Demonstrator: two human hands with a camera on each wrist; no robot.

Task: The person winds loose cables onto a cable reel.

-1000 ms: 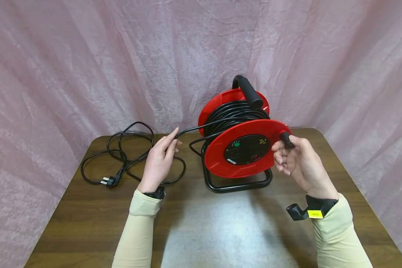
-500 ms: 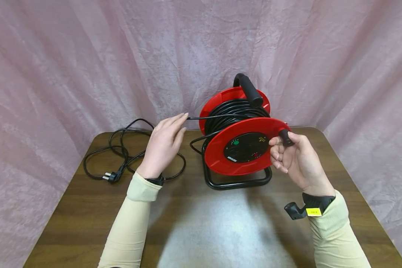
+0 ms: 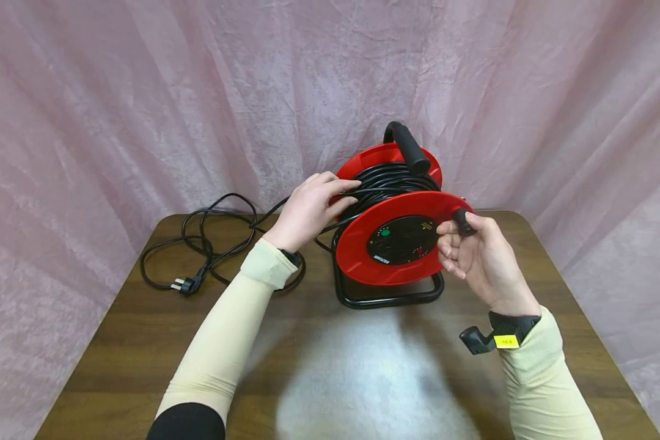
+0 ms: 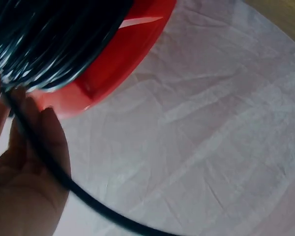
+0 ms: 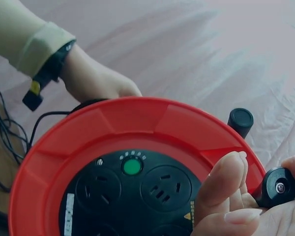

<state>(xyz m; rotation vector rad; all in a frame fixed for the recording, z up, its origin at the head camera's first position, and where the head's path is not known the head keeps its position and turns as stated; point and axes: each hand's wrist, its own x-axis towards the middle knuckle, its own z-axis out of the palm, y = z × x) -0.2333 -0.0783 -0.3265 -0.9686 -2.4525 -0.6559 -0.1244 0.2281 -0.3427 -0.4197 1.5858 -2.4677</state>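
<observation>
A red cable reel (image 3: pixel 354 263) with black cable wound on its drum stands on a black tube frame. My left hand (image 3: pixel 308 211) is at the drum's left side, thumb and fingers pointing toward the windings. A loose run of black cable (image 4: pixel 96 204) crosses its palm and passes between thumb and fingers in the left wrist view. My right hand (image 3: pixel 486 263) pinches the black winding knob (image 3: pixel 462 222) on the reel's near disc between thumb and index finger, the other fingers loosely bent. Sockets and a green button (image 5: pixel 132 166) show on the disc's black panel.
Loose cable loops (image 3: pixel 184 223) with a three-pin plug (image 3: pixel 188 285) lie on the left of the wooden table (image 3: pixel 121 354). The reel's padded carry handle (image 3: pixel 409 151) rises above the drum. A pink curtain (image 3: pixel 253 91) hangs close behind the table.
My left hand has moved right, along the cable, up to the drum. My right hand and the knob have shifted slightly left and up. The loose loops and plug have shifted a little.
</observation>
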